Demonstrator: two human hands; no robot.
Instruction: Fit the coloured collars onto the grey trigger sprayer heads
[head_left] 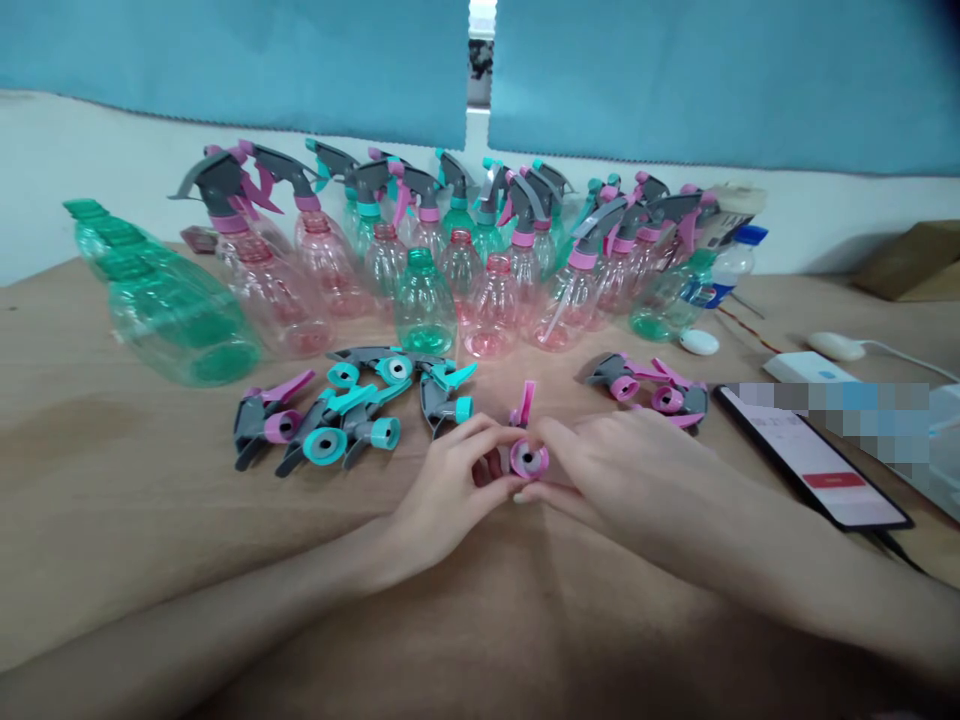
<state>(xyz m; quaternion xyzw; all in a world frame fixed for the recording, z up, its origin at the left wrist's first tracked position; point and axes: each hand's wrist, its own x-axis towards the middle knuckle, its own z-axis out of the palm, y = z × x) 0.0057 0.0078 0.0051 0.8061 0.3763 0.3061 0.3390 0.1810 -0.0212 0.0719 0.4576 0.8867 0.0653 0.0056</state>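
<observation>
Left hand (442,485): bare, slim-fingered, narrowing to a slender wrist
Right hand (622,465): bare too, a small thumbnail (520,497) showing at the tip
Left forearm (247,610): uncovered as far as I can see, long
Right forearm (795,570): uncovered likewise, looking broader

Left forearm (277,588) and right forearm (780,550) inward, left fingers (486,437) and right fingers (555,438) bent, close together

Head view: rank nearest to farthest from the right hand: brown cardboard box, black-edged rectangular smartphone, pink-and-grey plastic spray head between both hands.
1. Spray head: touching, on its left.
2. Smartphone: to its right.
3. Cardboard box: far right, back.
</observation>
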